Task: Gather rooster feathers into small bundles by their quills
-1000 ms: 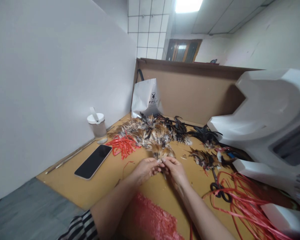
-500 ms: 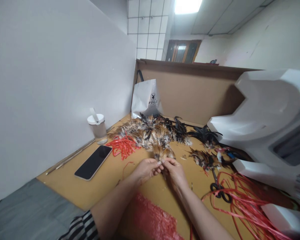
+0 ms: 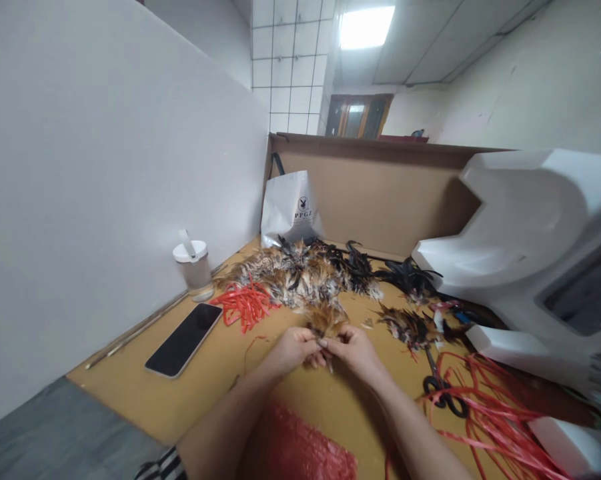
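Note:
Between my hands is a small bunch of brown feathers [image 3: 326, 319], its tips fanned away from me and its quill ends pinched. My left hand [image 3: 297, 348] is closed on the lower left of the bunch. On the other side, my right hand [image 3: 353, 352] grips it with thumb and finger, the two thumbs nearly meeting. Whether a tie runs round the quills is too small to tell. Just beyond lies a large heap of brown and black feathers [image 3: 300, 280]. Cut red plastic strips [image 3: 246, 305] lie to its left.
A phone [image 3: 184, 340] and a lidded cup [image 3: 195, 270] are at left. Scissors [image 3: 443, 390], a feather pile [image 3: 407, 325] and long red strips [image 3: 500, 413] lie at right, beside white foam [image 3: 525, 220]. A white bag [image 3: 290, 210] stands at the back; red plastic [image 3: 310, 447] lies in front.
The view has tilted up slightly, so things sit lower in the picture. Both hands still pinch the feather bunch; my right hand's fingers have shifted and curled more around it.

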### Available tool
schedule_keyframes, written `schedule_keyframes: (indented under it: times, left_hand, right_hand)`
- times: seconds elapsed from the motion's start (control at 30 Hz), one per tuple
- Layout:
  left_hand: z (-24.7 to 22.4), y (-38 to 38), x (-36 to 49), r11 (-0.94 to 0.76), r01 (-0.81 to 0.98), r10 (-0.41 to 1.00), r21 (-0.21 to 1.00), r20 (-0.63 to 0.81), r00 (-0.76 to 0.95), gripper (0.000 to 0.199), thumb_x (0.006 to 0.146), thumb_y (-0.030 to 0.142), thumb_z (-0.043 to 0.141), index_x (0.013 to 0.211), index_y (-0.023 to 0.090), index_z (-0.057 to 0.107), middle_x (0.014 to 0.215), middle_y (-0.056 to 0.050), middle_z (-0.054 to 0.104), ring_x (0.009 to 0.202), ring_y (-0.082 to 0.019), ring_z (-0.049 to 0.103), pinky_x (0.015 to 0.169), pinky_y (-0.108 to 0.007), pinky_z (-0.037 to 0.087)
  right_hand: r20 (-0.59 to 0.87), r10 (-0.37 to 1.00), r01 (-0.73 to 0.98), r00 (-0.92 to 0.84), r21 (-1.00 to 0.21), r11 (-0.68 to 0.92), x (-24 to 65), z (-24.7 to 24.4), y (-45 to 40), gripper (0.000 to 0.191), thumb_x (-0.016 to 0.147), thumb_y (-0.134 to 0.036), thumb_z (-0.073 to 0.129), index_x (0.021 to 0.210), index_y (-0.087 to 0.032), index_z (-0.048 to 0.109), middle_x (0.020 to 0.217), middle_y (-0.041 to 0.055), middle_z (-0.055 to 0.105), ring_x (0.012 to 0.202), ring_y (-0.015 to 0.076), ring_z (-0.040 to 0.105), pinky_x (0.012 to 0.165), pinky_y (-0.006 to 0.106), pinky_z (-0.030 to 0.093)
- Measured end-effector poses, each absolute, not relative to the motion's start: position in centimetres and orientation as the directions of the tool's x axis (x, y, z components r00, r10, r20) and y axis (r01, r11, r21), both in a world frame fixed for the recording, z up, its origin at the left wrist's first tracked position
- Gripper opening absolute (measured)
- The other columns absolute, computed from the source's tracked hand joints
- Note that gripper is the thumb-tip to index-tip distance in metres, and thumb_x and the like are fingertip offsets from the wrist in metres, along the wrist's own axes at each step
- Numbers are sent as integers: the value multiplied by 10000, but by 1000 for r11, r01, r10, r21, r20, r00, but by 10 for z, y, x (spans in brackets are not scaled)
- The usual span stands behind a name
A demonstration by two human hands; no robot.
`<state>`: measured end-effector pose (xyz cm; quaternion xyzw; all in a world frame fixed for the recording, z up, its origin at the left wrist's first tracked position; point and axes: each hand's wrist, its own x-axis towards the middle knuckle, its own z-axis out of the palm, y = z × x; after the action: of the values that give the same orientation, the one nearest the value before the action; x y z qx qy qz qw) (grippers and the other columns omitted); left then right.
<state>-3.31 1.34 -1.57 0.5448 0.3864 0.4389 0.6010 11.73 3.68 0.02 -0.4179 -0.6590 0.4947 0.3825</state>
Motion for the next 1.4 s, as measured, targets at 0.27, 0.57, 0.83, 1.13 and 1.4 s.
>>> schedule_keyframes:
  times: [0.27,0.57,0.83,1.13,1.4]
  left_hand:
    - [-24,14,-28,-17,-119,953,993,52,299,224,669,349,575,660,125,583,516,-27,608,411,-87,500,456,-202,387]
    - [-22,14,-21,-44,-127,978,991,69,195,187,683,311,554,671,127,584,487,-13,581,388,-79,474,425,-191,365]
    - [-30,16,-21,-54,-61,982,997,64,179,197,691,288,515,672,119,616,517,-22,586,416,-83,483,443,-199,368]
    - [-21,12,-26,-25,-2,967,1000,25,255,207,680,280,506,596,116,601,488,2,543,419,-68,454,446,-188,352]
    - [-19,21,-35,0,-121,999,993,6,47,306,676,412,546,653,113,608,551,-22,576,462,-75,466,474,-193,334]
  right_hand:
    - [199,910,95,-364,-964,249,112,6,31,222,638,-351,613,580,-139,582,502,-4,542,456,94,441,448,204,339]
    - [174,957,153,-232,-965,212,111,2,35,228,612,-331,619,535,-134,533,451,-9,499,426,86,402,408,203,308]
    - [181,968,200,-175,-956,215,109,-2,35,226,615,-322,612,517,-147,510,436,-16,489,416,86,398,400,203,296]
    - [157,944,177,-291,-960,215,110,6,31,255,638,-347,593,524,-145,486,455,-21,502,429,80,418,419,190,314]
    - [42,919,446,-392,-865,230,134,7,41,210,629,-330,576,573,-127,575,467,-22,503,420,65,386,417,180,272]
